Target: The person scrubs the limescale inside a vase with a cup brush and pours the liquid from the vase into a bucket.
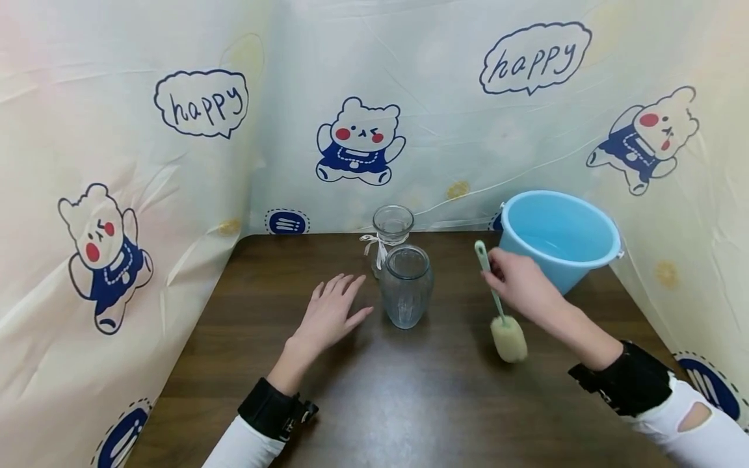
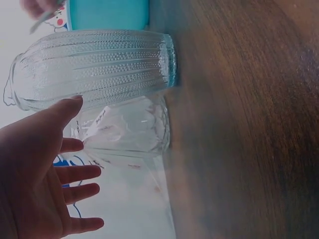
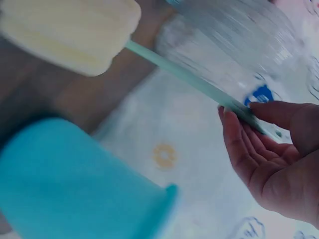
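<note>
My right hand [image 1: 526, 284] pinches the pale green handle of a bottle brush [image 1: 509, 339], whose cream sponge head points down over the table. In the right wrist view the thumb and fingertips close on the handle [image 3: 184, 75]. My left hand [image 1: 329, 312] is spread with its fingers apart, just left of a ribbed glass vase [image 1: 405, 302] and not gripping it. Behind that vase stands a second glass vase [image 1: 393, 222] with a white ribbon bow at its neck. The left wrist view shows both vases upright on the table, the ribbed vase [image 2: 99, 67] nearer the thumb.
A light blue bucket [image 1: 562, 244] stands at the back right, close behind my right hand. The dark wooden table [image 1: 374, 403] ends at the back and sides against a pale printed cloth [image 1: 281, 143].
</note>
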The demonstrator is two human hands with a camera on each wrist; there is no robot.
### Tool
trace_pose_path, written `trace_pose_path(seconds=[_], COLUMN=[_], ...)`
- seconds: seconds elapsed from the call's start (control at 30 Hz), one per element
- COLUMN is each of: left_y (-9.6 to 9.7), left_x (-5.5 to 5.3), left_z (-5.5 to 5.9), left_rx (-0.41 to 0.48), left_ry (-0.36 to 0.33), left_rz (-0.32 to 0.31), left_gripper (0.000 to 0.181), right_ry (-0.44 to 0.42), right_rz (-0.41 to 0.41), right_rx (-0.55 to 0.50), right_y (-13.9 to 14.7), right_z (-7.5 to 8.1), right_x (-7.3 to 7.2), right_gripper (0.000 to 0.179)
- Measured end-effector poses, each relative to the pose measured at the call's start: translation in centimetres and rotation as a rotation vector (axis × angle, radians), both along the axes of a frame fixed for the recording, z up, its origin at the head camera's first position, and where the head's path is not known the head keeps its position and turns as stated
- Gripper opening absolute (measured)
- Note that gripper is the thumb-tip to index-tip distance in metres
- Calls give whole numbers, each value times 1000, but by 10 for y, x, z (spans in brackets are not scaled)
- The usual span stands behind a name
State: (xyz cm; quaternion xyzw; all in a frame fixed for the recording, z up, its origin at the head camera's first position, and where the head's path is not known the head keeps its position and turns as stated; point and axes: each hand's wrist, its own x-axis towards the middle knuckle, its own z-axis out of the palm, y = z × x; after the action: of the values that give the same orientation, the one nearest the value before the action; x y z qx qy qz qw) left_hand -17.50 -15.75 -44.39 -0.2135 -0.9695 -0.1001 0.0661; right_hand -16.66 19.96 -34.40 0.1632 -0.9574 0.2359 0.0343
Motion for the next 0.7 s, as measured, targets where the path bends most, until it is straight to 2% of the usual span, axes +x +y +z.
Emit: trace_pose_path(seconds=[0.2, 0.5, 0.7], left_y=[-1, -1, 0], left_x=[1, 2, 5], left_z=[-2, -2, 0], left_rx=[0, 18, 26], left_ry=[6, 7, -5], left_rz=[5, -5, -11], left_gripper=[68, 67, 67], right_ry=[230, 324, 448], right_rz=[-3, -10, 30], right_rx=[-89, -184, -317], right_y=[-10, -22, -27], right_z=[44, 94, 117], right_x=[-4, 0, 3], right_gripper=[18, 24, 24])
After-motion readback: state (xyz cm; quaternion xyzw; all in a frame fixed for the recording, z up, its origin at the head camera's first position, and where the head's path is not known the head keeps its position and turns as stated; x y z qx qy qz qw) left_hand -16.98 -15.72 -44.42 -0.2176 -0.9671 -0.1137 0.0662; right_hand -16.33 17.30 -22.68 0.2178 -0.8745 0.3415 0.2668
